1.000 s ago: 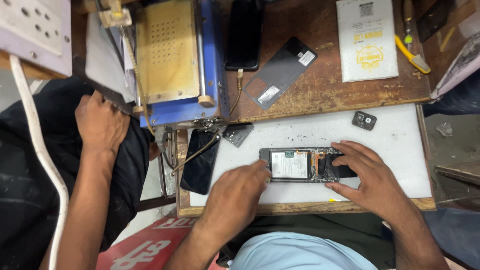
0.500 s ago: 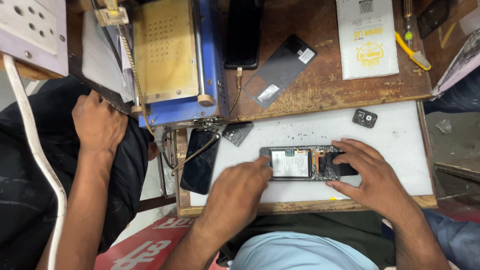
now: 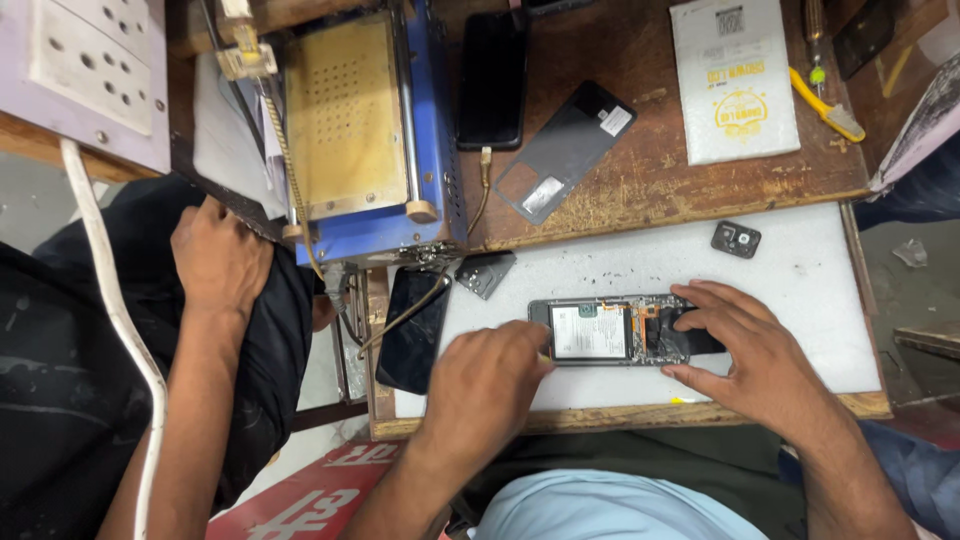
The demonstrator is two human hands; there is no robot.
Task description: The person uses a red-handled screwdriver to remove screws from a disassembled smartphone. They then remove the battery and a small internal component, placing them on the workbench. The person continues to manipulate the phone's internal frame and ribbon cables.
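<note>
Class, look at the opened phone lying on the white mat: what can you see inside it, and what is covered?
Inside the opened phone a white battery and orange flex strips show. The right hand covers its right end; the left hand touches its left edge.

Even, diffuse light falls from above across the workbench, bright on the white mat (image 3: 800,300) at right of centre and duller on the brown wooden top in the upper right. Shadows are soft and short beneath the left hand (image 3: 485,385) and right hand (image 3: 745,350). Faint glare sits on the black phone screen (image 3: 492,75) at top centre and on the yellow plate of the blue machine (image 3: 345,115). The left of the frame sinks into dark cloth with little detail. Focus is sharp at centre; straight edges bow slightly toward the corners.
</note>
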